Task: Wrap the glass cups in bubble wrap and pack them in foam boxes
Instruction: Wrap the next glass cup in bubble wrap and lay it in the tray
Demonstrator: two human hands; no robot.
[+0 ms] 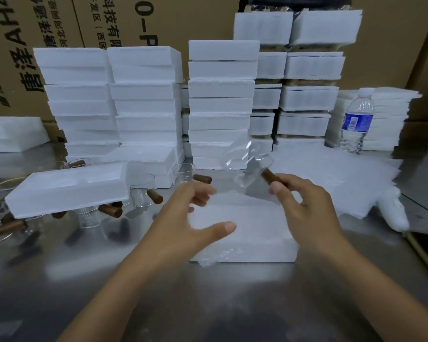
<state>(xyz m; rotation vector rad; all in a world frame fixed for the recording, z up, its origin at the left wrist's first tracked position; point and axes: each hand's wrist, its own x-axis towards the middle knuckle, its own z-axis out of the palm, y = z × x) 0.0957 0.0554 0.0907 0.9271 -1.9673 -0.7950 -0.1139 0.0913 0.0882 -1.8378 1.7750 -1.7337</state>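
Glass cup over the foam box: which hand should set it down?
Right. The right hand pinches the glass cup by its brown handle above the foam box; the left hand is open over the box.

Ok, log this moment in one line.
right hand: holds clear glass cup by brown handle | left hand: hovers over white foam box

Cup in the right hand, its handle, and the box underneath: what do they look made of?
The cup looks like clear glass: see-through, with bright glints, though clear plastic cannot be ruled out. Its handle, pinched by the right hand, is brown and matte, probably wood. The box looks like white expanded foam, matte with rough, crumbly edges.
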